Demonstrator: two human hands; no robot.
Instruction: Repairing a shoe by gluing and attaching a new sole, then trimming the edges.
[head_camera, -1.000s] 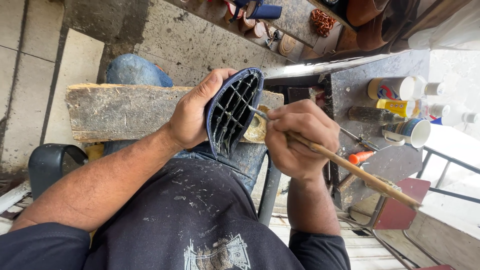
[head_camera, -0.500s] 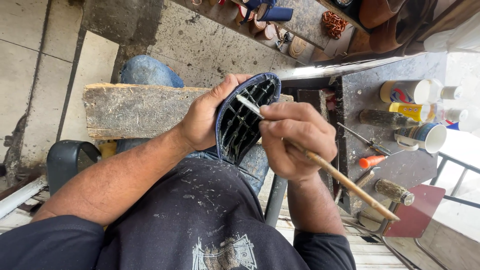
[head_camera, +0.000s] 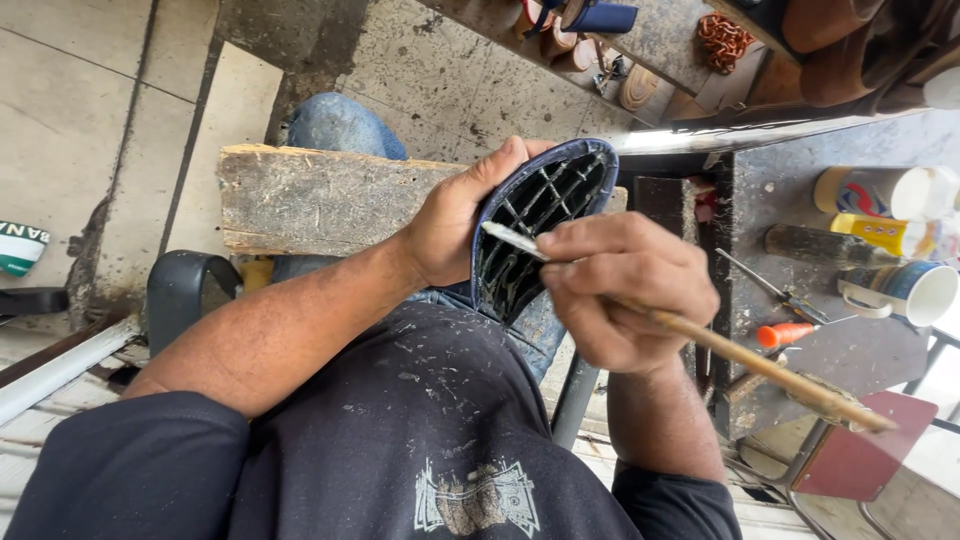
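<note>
left hand (head_camera: 455, 225): fingers gripping shoe sole (head_camera: 535, 230), tilted above wooden plank (head_camera: 320, 200)
right hand (head_camera: 625, 290): fingers pinching brush (head_camera: 700, 335), bristles on sole
room: cluttered worktop (head_camera: 790, 200) close right
change: brush tip slid lower

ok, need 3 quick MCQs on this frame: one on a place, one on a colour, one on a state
1. Where does the wooden plank lie?
A. across the person's lap
B. upright against a wall
C. on the metal bench at the right

2. What colour is the rim of the ribbed shoe sole?
A. red
B. dark blue
C. white

3. What is the right hand doing?
A. resting open on the plank
B. gripping the long-handled brush, its tip on the sole's ribs
C. holding the white cup

Answers:
1. A: the plank runs crosswise over the jeans, beyond the hands.
2. B: the sole's edge, held by the left hand, shows dark blue.
3. B: the fingers close round the wooden handle, and the pale tip meets the ribbed face.
</note>
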